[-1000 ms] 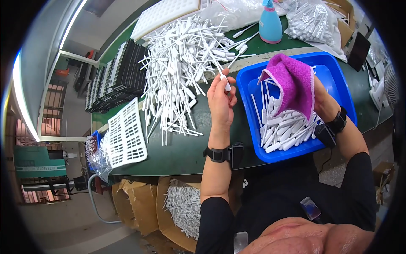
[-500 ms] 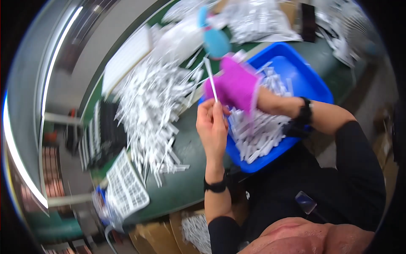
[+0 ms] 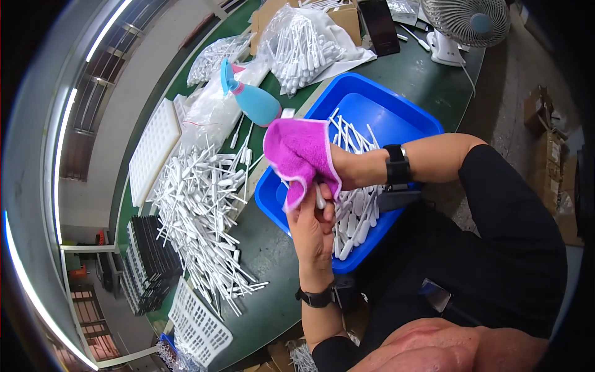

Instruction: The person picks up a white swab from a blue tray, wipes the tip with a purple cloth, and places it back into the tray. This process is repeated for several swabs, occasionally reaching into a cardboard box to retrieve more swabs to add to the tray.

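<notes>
My right hand [image 3: 338,167] is wrapped in a magenta cloth [image 3: 297,155] and held over the blue tray [image 3: 372,105], which holds several white plastic sticks [image 3: 356,214]. My left hand [image 3: 313,226] is raised against the cloth's lower edge, fingers closed on one white stick [image 3: 320,197] whose upper end goes under the cloth. A big loose heap of the same white sticks [image 3: 198,204] lies on the green table to the left of the tray.
A light-blue spray bottle [image 3: 251,99] stands beyond the tray. Clear bags of white sticks [image 3: 304,40], a white grid rack [image 3: 152,146], black racks [image 3: 145,263], a white basket [image 3: 198,322], a dark phone [image 3: 379,25] and a small fan [image 3: 465,22] ring the table.
The left hand lowered the single stick from held upright into the cloth on the right hand. The view swung right, bringing the tray closer to the centre.
</notes>
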Tool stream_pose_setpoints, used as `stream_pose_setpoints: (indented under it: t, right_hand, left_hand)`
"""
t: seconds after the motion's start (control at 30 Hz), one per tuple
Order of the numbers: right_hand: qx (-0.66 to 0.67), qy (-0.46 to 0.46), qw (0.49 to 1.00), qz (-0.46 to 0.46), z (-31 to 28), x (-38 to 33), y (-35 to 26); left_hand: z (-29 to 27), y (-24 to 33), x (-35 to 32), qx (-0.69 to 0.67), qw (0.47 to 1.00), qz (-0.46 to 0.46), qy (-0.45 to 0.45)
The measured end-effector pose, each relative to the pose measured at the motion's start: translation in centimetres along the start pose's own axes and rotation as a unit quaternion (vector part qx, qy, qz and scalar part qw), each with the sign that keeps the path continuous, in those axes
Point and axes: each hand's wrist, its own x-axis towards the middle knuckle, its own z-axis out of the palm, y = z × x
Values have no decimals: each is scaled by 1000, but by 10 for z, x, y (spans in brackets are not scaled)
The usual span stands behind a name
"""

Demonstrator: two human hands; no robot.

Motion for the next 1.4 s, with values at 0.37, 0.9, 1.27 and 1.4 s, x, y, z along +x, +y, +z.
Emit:
stream_pose_setpoints:
  t: [0.37, 0.9, 1.27, 1.4]
  right_hand:
    - [-170, -34, 982, -69, 1, -7, 13]
    - [-344, -104, 931, -59, -11, 1, 9]
    - [-480, -148, 864, -42, -6, 12, 7]
    - [-404, -78, 889, -202, -67, 21, -17]
  left_hand:
    - [12, -6, 3, 204, 960, 177, 76]
    - [-25, 40, 8, 137, 957, 224, 124]
    - [-37, 28, 9, 95, 927, 316, 178]
    - [-58, 43, 4, 175, 934, 224, 216]
